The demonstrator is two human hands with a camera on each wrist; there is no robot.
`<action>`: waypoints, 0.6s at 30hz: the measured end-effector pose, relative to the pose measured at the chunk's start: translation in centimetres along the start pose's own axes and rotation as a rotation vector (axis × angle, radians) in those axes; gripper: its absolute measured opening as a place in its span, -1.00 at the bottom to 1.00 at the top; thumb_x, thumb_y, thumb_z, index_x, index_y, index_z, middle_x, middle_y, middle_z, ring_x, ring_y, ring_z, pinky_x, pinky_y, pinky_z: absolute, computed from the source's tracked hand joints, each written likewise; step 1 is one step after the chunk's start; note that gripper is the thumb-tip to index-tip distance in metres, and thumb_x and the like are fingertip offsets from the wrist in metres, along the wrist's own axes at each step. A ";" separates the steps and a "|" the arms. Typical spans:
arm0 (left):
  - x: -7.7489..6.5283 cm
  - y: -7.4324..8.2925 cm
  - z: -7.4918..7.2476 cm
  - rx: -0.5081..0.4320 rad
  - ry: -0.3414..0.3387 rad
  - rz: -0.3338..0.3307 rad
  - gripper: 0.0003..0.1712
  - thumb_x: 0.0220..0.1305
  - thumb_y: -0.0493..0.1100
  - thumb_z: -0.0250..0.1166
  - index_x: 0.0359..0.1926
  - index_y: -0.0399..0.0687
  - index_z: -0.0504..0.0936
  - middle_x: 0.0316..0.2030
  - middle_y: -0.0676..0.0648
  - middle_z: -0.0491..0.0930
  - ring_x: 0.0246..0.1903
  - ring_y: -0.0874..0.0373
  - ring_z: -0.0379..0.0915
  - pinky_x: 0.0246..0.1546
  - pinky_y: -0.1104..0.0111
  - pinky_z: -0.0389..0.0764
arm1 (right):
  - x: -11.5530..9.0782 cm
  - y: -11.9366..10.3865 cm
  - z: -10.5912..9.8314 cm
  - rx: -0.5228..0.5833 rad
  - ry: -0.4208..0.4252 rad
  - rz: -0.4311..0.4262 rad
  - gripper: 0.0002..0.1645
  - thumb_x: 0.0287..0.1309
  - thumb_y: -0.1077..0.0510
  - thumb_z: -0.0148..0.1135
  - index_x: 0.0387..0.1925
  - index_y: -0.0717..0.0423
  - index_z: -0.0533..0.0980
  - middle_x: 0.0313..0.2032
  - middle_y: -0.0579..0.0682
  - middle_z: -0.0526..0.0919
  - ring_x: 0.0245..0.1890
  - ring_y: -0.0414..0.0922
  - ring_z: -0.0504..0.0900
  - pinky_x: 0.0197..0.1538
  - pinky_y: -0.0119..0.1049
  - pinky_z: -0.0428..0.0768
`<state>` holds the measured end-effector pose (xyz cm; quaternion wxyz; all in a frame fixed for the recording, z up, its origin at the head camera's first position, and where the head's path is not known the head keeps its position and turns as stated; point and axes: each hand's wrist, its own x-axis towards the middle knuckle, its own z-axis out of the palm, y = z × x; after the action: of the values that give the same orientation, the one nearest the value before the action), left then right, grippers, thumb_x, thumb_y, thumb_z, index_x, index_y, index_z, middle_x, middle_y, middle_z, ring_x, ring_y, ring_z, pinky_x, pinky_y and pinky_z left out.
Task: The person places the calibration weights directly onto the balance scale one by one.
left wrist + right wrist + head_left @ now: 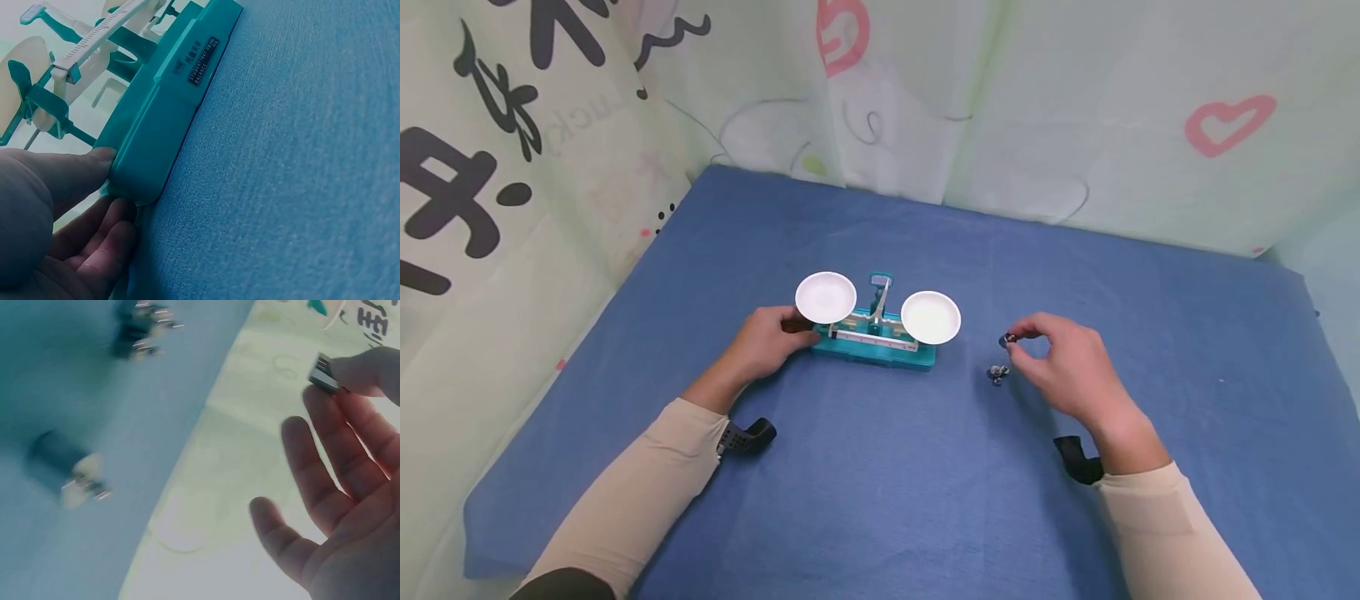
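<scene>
Pinched in the right hand (pixel 1069 368), a tiny dark bit (pixel 324 376) is held up near more bits (pixel 997 373), while the left hand (pixel 766 340) pinches the scale (pixel 876 340) by its end, closer to the left edge of the desk (pixel 880 483) than the right, maybe to keep it still.

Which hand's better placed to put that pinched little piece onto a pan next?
Probably the right hand: it pinches the small dark piece near the right pan, while the left hand grips the teal base.
</scene>
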<state>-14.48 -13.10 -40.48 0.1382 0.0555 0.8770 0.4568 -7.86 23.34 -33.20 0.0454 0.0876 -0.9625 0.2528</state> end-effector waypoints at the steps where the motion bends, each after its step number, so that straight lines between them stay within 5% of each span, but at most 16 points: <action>1: 0.0 0.0 0.0 -0.004 0.000 -0.003 -0.58 0.31 -0.14 0.39 0.11 -0.27 0.65 0.00 -0.21 0.67 0.04 -0.08 0.55 0.09 0.09 0.52 | 0.3 -0.3 0.0 0.014 0.013 -0.006 -0.84 0.26 0.23 0.27 -0.16 0.19 0.66 -0.15 0.17 0.69 -0.17 0.10 0.60 -0.17 0.03 0.53; 18: 0.2 -0.1 -0.1 -0.043 -0.017 -0.009 -0.56 0.28 -0.15 0.41 0.10 -0.31 0.63 -0.01 -0.24 0.67 0.04 -0.11 0.54 0.08 0.07 0.50 | 4.4 -4.5 1.1 0.183 0.056 -0.061 -0.80 0.27 0.19 0.26 -0.14 0.20 0.66 -0.14 0.13 0.66 -0.05 0.04 0.56 -0.01 0.01 0.50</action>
<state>-14.72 -13.18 -40.62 0.1489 0.0525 0.8659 0.4746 -11.31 18.28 -31.40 0.0719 0.1136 -0.9306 0.3405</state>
